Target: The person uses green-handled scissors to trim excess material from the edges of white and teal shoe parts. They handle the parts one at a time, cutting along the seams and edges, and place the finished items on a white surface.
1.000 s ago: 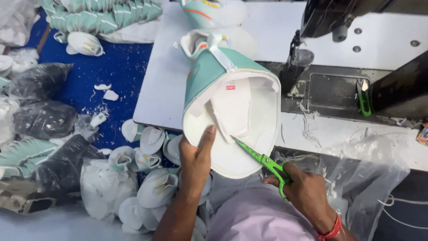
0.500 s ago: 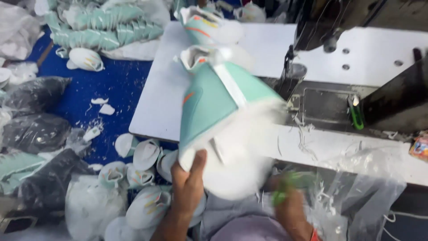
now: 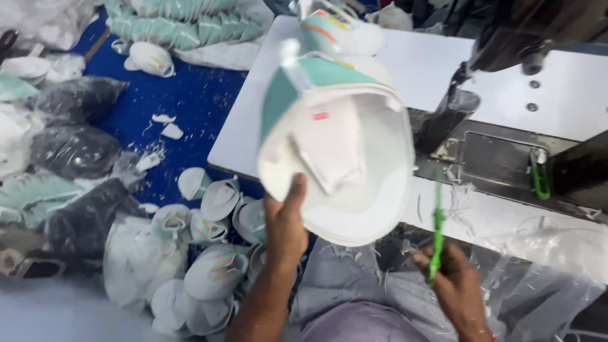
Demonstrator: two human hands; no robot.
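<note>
Shoe upper pinched in left hand, opening facing camera; right hand grips green scissors.

I see the right hand now pulled away from the shoe upper, its green scissors standing upright and clear of the white rim they were cutting into a second ago. The left hand has turned the upper, so its open inside faces me more squarely
</note>
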